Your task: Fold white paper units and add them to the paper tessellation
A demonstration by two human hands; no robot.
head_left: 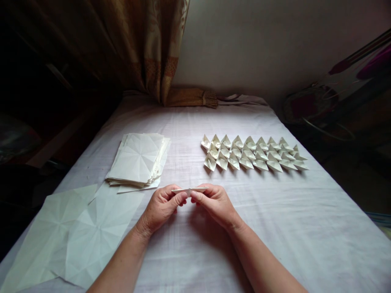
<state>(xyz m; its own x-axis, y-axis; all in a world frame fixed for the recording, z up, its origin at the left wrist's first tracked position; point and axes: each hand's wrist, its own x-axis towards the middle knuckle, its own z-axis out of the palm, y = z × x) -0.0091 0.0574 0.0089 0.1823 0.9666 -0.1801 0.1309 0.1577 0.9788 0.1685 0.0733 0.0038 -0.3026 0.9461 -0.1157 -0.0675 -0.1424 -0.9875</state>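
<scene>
My left hand (161,207) and my right hand (215,203) meet in the middle of the table, both pinched on a small folded white paper piece (189,189) held flat and seen edge-on just above the cloth. A stack of creased white paper squares (139,158) lies to the upper left of my hands. Several finished folded paper shapes (253,154) stand in neat rows to the upper right.
A white cloth (275,228) covers the table. Two large creased sheets (79,232) lie flat at the near left. A brown curtain (146,44) hangs at the far edge against a pale wall. Dark clutter sits off the table's right side.
</scene>
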